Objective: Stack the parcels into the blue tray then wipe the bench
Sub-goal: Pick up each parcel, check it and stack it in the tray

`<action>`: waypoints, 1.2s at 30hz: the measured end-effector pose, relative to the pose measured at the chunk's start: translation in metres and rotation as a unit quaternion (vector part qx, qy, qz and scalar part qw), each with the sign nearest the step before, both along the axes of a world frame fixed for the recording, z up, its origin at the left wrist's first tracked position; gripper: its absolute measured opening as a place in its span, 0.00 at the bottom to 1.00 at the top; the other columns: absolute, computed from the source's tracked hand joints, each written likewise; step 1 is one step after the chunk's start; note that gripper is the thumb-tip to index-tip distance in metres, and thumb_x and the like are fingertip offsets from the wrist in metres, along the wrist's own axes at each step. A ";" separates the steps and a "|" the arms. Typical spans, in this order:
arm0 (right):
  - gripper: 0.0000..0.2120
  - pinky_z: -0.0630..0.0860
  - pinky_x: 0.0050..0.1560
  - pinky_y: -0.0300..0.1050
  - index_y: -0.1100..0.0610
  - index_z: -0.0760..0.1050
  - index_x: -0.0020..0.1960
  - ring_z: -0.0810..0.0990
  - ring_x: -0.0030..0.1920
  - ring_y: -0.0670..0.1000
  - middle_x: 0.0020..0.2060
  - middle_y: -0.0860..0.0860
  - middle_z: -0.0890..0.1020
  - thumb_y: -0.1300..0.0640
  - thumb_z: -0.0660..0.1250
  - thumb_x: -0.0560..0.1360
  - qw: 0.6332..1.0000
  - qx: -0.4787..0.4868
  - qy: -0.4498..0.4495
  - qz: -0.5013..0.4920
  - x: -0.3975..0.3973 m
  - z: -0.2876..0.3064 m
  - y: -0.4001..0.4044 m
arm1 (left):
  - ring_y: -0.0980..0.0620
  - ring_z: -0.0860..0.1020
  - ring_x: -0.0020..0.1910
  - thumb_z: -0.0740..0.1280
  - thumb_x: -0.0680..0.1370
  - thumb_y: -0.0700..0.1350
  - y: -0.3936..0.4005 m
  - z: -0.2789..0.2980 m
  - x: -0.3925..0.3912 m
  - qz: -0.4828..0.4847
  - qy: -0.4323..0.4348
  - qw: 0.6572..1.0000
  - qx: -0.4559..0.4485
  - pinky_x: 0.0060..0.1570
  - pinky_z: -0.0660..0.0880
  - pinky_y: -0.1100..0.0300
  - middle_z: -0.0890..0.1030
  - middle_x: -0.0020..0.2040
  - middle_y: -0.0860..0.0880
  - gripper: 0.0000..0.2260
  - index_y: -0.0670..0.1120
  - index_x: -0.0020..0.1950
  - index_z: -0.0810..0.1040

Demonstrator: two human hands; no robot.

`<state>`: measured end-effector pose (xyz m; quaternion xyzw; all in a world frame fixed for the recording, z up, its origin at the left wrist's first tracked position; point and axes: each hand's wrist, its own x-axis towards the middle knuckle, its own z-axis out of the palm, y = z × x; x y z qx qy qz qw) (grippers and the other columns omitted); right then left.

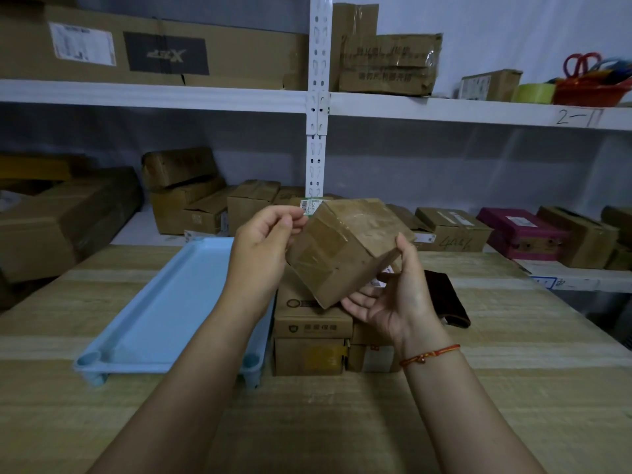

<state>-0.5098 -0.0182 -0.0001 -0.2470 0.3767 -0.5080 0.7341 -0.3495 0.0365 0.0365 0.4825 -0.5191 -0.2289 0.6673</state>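
Head view: a taped parcel (345, 249) is held in the air, tilted, one corner pointing down toward the stacked parcels (313, 331) beneath it. The left hand (265, 244) pinches its upper left edge; the right hand (393, 297) cups it from below, thumb on the right face. The blue tray (164, 302) lies left of the parcel, just beside the stack, nearer the left hand — its long axis runs from the near edge of the bench (513, 388) away toward the shelves. Nothing lies in the tray, so the parcel likely travels left and down. A dark cloth (448, 297) lies right of the parcel.
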 end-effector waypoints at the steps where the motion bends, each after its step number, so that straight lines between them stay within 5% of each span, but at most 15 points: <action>1: 0.36 0.75 0.56 0.59 0.55 0.70 0.69 0.79 0.56 0.63 0.57 0.64 0.79 0.31 0.65 0.70 1.000 0.008 -0.003 0.007 0.000 0.000 0.000 | 0.56 0.81 0.50 0.58 0.83 0.40 0.000 0.000 0.000 -0.001 0.000 1.000 -0.003 0.48 0.76 0.66 0.84 0.50 0.51 0.11 0.48 0.54 0.80; 11: 0.36 0.75 0.60 0.61 0.52 0.69 0.70 0.80 0.57 0.61 0.59 0.61 0.79 0.31 0.66 0.70 0.999 -0.018 0.025 -0.007 0.004 -0.001 0.002 | 0.62 0.80 0.49 0.64 0.80 0.49 0.007 0.000 -0.002 0.006 -0.025 1.000 -0.011 0.41 0.73 0.74 0.83 0.50 0.55 0.07 0.51 0.54 0.80; 15: 0.22 0.73 0.64 0.61 0.47 0.73 0.62 0.80 0.57 0.58 0.57 0.54 0.80 0.34 0.62 0.75 0.995 -0.078 0.056 -0.001 0.011 0.005 0.009 | 0.64 0.71 0.61 0.72 0.64 0.68 0.011 -0.006 0.002 -0.007 -0.104 0.994 0.035 0.54 0.68 0.70 0.71 0.65 0.60 0.41 0.54 0.73 0.65; 18: 0.23 0.77 0.60 0.57 0.44 0.70 0.61 0.78 0.58 0.56 0.55 0.50 0.79 0.33 0.64 0.73 0.991 -0.083 0.103 -0.012 0.025 0.011 0.009 | 0.62 0.58 0.70 0.78 0.59 0.64 0.014 -0.011 0.005 0.017 -0.225 0.974 0.035 0.66 0.60 0.63 0.56 0.76 0.55 0.57 0.57 0.78 0.47; 21: 0.44 0.80 0.42 0.47 0.46 0.66 0.70 0.80 0.57 0.53 0.58 0.48 0.80 0.27 0.70 0.61 0.981 -0.109 0.160 -0.028 0.049 0.019 0.012 | 0.62 0.57 0.68 0.79 0.65 0.52 0.010 -0.013 0.016 0.082 -0.241 0.967 0.025 0.65 0.58 0.63 0.54 0.76 0.51 0.52 0.54 0.79 0.48; 24: 0.38 0.76 0.28 0.37 0.48 0.65 0.70 0.80 0.59 0.54 0.60 0.48 0.80 0.31 0.69 0.67 0.973 -0.153 0.174 -0.017 0.071 0.024 0.010 | 0.58 0.63 0.66 0.78 0.67 0.52 0.006 -0.016 0.037 0.148 -0.189 0.970 0.027 0.61 0.62 0.65 0.60 0.74 0.49 0.46 0.51 0.78 0.56; 28: 0.12 0.71 0.40 0.40 0.47 0.75 0.58 0.80 0.52 0.46 0.51 0.45 0.82 0.43 0.59 0.80 0.960 -0.188 0.201 0.043 0.098 0.033 0.012 | 0.52 0.62 0.72 0.79 0.65 0.51 0.011 -0.017 0.065 0.235 -0.167 0.957 0.002 0.65 0.62 0.62 0.60 0.74 0.49 0.49 0.49 0.78 0.54; 31: 0.13 0.70 0.44 0.39 0.48 0.75 0.43 0.79 0.41 0.40 0.37 0.39 0.82 0.45 0.58 0.82 0.950 -0.211 0.214 0.088 0.129 0.036 0.018 | 0.46 0.62 0.73 0.79 0.65 0.50 0.014 -0.022 0.084 0.309 -0.238 0.920 -0.030 0.71 0.63 0.48 0.60 0.74 0.45 0.50 0.46 0.78 0.53; 33: 0.14 0.69 0.43 0.41 0.50 0.76 0.52 0.78 0.47 0.44 0.46 0.43 0.82 0.40 0.61 0.79 0.947 -0.212 0.206 0.127 0.153 0.036 0.023 | 0.42 0.63 0.72 0.77 0.67 0.47 0.012 -0.030 0.098 0.355 -0.309 0.880 -0.064 0.70 0.63 0.40 0.64 0.73 0.40 0.46 0.43 0.77 0.54; 36: 0.31 0.70 0.37 0.39 0.54 0.71 0.67 0.80 0.51 0.45 0.56 0.47 0.82 0.37 0.69 0.72 0.946 -0.197 0.214 0.143 0.183 0.040 0.031 | 0.41 0.64 0.70 0.72 0.69 0.40 0.006 -0.044 0.124 0.390 -0.421 0.811 -0.112 0.71 0.61 0.38 0.67 0.70 0.40 0.37 0.41 0.75 0.58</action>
